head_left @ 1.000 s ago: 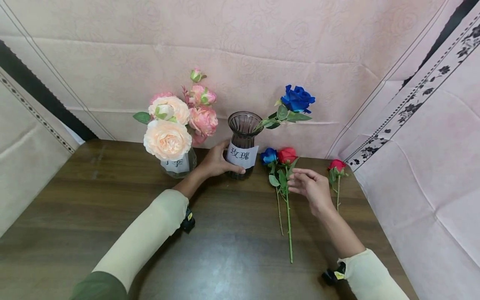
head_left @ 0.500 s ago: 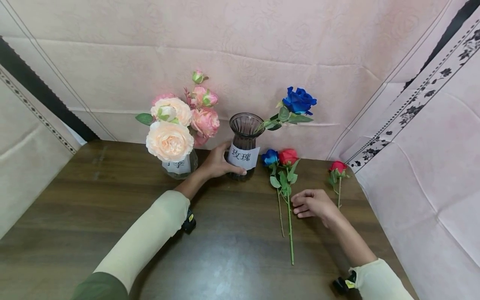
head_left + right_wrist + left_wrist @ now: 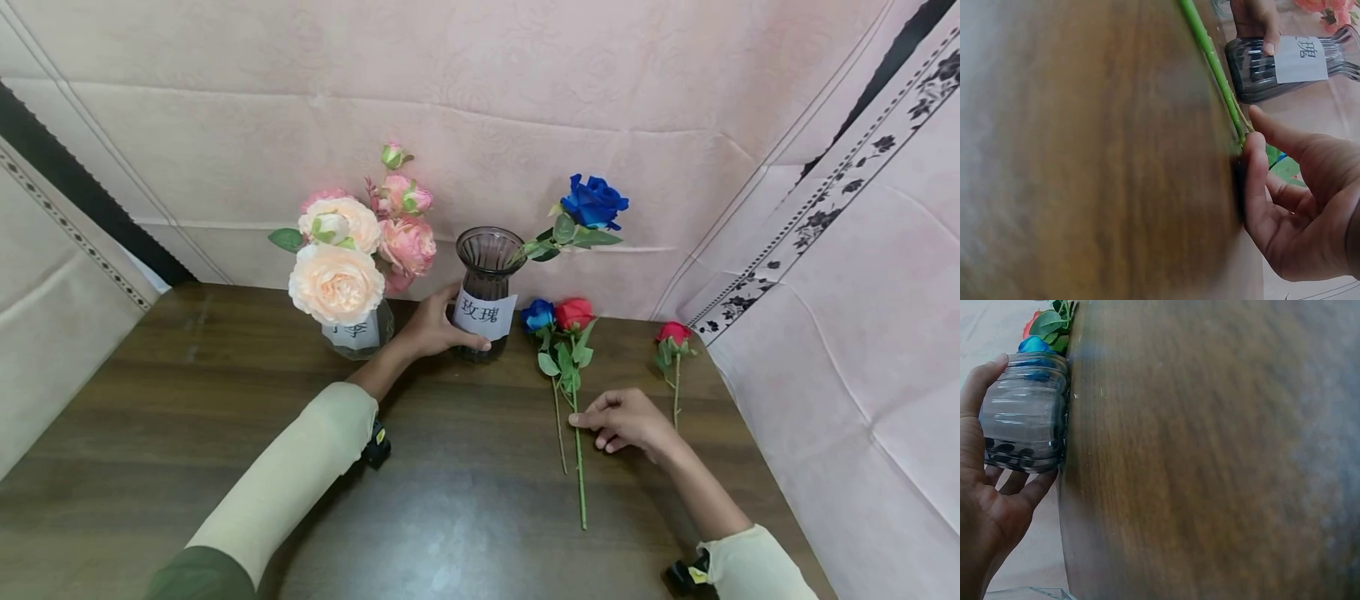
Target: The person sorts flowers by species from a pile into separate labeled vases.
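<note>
My left hand [image 3: 435, 325] grips a dark glass vase [image 3: 487, 275] low on its body, thumb in front and fingers behind. A white label [image 3: 480, 312] with characters covers the vase's front. One blue rose [image 3: 594, 202] stands in it, leaning out over the right rim. On the table my right hand [image 3: 630, 421] has thumb and index finger at the stem of a red rose [image 3: 575, 315], pinching it below the leaves. Beside that stem lies a second blue rose [image 3: 538, 316]. In the right wrist view the fingertips close around the green stem [image 3: 1213, 65].
A clear vase [image 3: 352, 333] with peach and pink flowers [image 3: 337, 283] stands left of the dark vase. Another red rose [image 3: 674, 334] lies at the right, beyond the right hand. Pale cloth [image 3: 480, 67] hangs behind the wooden table [image 3: 300, 458].
The right hand has moved down from the leaves of the lying red rose, and its thumb and index finger have come onto the stem. The left hand stays on the vase.
</note>
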The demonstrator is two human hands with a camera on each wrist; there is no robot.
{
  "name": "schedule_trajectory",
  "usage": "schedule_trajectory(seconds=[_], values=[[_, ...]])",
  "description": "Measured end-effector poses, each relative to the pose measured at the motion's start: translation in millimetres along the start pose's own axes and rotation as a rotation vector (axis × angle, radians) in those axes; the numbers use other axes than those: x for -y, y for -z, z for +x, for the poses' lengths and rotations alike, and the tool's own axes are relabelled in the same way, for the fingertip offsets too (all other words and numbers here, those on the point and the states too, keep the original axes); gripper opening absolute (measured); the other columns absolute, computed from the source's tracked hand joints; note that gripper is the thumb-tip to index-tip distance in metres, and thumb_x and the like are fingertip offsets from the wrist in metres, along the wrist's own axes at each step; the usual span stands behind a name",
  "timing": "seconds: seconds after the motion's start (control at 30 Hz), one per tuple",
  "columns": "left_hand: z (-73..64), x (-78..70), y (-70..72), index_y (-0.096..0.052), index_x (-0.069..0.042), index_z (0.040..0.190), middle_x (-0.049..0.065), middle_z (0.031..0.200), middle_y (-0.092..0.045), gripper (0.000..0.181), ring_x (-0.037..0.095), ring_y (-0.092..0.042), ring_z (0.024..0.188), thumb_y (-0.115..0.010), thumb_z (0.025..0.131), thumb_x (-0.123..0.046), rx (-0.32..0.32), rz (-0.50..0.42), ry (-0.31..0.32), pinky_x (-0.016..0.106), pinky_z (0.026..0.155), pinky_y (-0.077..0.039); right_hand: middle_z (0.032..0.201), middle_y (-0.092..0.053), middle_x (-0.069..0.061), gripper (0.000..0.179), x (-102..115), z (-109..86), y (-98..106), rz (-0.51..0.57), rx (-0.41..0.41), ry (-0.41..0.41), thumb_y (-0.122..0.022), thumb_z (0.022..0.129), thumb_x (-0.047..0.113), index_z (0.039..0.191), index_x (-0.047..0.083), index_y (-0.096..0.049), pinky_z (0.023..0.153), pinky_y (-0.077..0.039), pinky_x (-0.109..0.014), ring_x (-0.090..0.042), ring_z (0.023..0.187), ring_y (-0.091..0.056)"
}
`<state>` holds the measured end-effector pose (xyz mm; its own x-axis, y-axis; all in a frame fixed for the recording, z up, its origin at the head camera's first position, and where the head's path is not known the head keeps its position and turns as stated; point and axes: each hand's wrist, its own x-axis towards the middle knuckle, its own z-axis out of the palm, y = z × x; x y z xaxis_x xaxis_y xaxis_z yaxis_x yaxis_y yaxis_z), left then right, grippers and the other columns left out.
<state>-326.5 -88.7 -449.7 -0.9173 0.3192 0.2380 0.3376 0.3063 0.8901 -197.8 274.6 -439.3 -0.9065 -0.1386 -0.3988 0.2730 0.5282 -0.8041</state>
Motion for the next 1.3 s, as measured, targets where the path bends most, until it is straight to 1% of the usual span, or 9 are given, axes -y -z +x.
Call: schedule_trajectory(seconds=[0.2,0.37,0.53,0.7,0.8,0.87,1.0,1.1,1.3], values=[[1.3,1.6,-1.1,-0.051,-0.014,0.166,0.012,0.159,-0.065,0.107,0.036,-0.061,0.149,-0.107,0.075,-0.016,-0.005,-0.003,-0.007,0.058,0.128,-0.047,0.071,-0.073,-0.002,0.032,-1,1.0,-5,-0.075,-0.041,0.008,-0.097,0.09,0.026,0.101,0.002,-0.079,0.056,-0.06,-0.027,-0.012,0.061,-0.068],[1.1,2.3,-1.0,-0.053,-0.014,0.165,0.012,0.157,-0.067,0.105,0.036,-0.062,0.147,-0.107,0.075,-0.014,-0.006,-0.019,-0.021,0.058,0.128,-0.048,0.078,-0.076,-0.003,0.023,1,0.4,-4,-0.071,-0.025,0.018,-0.092,0.094,0.02,0.1,0.001,-0.081,0.059,-0.062,-0.027,-0.012,0.066,-0.07],[-0.5,1.4,0.3,-0.055,-0.012,0.163,0.014,0.155,-0.068,0.104,0.036,-0.063,0.146,-0.108,0.074,-0.015,-0.014,-0.004,-0.003,0.059,0.126,-0.048,0.088,-0.079,-0.005,0.021,0,0.1,0,0.05,0.06,0.025,-0.081,0.103,0.015,0.109,-0.004,-0.075,0.066,-0.068,-0.029,-0.014,0.074,-0.077],[-1.2,-0.1,0.4,-0.055,-0.012,0.162,0.014,0.153,-0.068,0.103,0.037,-0.063,0.144,-0.108,0.074,-0.017,-0.015,0.013,0.014,0.059,0.125,-0.049,0.099,-0.081,-0.008,0.028,-4,3.2,4,0.224,0.162,0.007,-0.07,0.11,0.011,0.127,-0.008,-0.06,0.076,-0.072,-0.036,-0.02,0.086,-0.085],[-0.5,0.0,-0.2,-0.055,-0.012,0.163,0.014,0.154,-0.068,0.104,0.037,-0.063,0.145,-0.108,0.074,-0.018,-0.012,0.022,0.015,0.059,0.125,-0.049,0.104,-0.081,-0.009,0.035,-6,3.3,6,0.28,0.211,-0.003,-0.068,0.112,0.011,0.137,-0.01,-0.055,0.081,-0.072,-0.039,-0.023,0.092,-0.086],[0.0,0.8,-0.2,-0.055,-0.013,0.163,0.014,0.154,-0.068,0.104,0.037,-0.063,0.145,-0.108,0.074,-0.019,-0.013,0.026,0.016,0.059,0.126,-0.049,0.106,-0.081,-0.008,0.037,-6,3.4,7,0.299,0.242,-0.007,-0.067,0.113,0.012,0.14,-0.012,-0.057,0.084,-0.072,-0.04,-0.023,0.096,-0.086],[0.1,1.5,-0.4,-0.055,-0.013,0.163,0.013,0.154,-0.068,0.104,0.036,-0.063,0.144,-0.108,0.074,-0.019,-0.018,0.026,0.018,0.059,0.125,-0.049,0.108,-0.082,-0.006,0.033,-5,3.1,9,0.339,0.299,-0.006,-0.063,0.116,0.014,0.14,-0.009,-0.064,0.089,-0.072,-0.04,-0.022,0.103,-0.085],[-0.4,0.9,-0.2,-0.054,-0.013,0.164,0.013,0.155,-0.068,0.105,0.036,-0.063,0.144,-0.108,0.074,-0.018,-0.017,0.025,0.009,0.059,0.125,-0.049,0.112,-0.081,-0.006,0.028,-4,3.1,8,0.384,0.324,-0.002,-0.061,0.118,0.015,0.139,-0.003,-0.063,0.092,-0.071,-0.041,-0.022,0.106,-0.085],[-0.3,-0.3,0.2,-0.054,-0.012,0.164,0.014,0.156,-0.068,0.105,0.037,-0.062,0.147,-0.107,0.074,-0.015,-0.01,0.005,-0.004,0.058,0.127,-0.048,0.118,-0.078,-0.007,0.019,-4,3.9,4,0.485,0.319,0.013,-0.057,0.12,0.019,0.134,0.007,-0.061,0.096,-0.07,-0.045,-0.025,0.111,-0.084]])
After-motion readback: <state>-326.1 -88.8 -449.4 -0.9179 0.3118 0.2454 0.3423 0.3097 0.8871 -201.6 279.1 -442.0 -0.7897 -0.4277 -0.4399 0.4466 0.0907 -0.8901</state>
